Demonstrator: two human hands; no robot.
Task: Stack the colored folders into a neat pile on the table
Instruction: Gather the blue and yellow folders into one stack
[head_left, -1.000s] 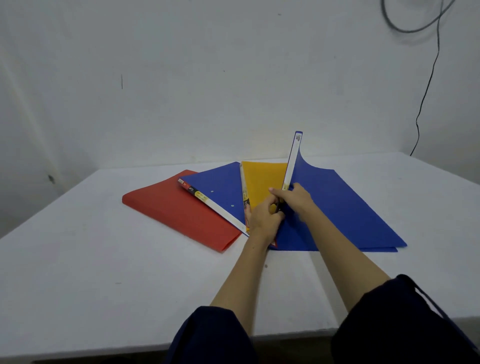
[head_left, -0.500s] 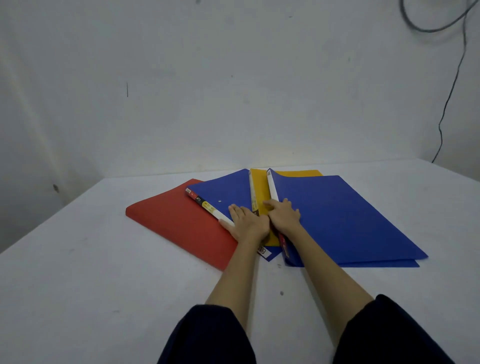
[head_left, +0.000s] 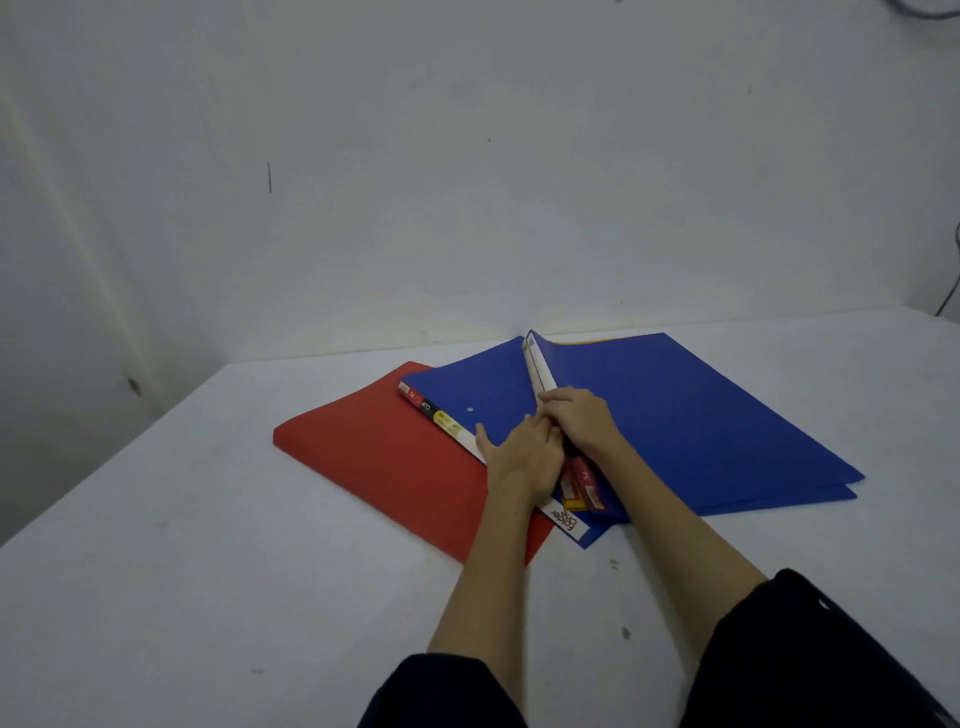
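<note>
A red folder (head_left: 384, 462) lies flat at the left of the fan. Over its right part rests a blue folder (head_left: 478, 395) with a white labelled spine. A larger blue folder (head_left: 696, 415) lies to the right, its white spine raised along the middle. Only a thin strip of the yellow folder (head_left: 597, 341) shows behind it. My left hand (head_left: 519, 454) presses flat on the left blue folder. My right hand (head_left: 582, 421) grips the spine edge of the right blue folder. Both hands touch each other.
The white table (head_left: 208, 571) runs to a white wall behind. A second blue sheet edge (head_left: 779, 501) sticks out under the right blue folder. A dark cable (head_left: 953, 291) hangs at the far right wall.
The right blue folder has slid left over the yellow one, which is now almost hidden. My hands have closed together at the spines.
</note>
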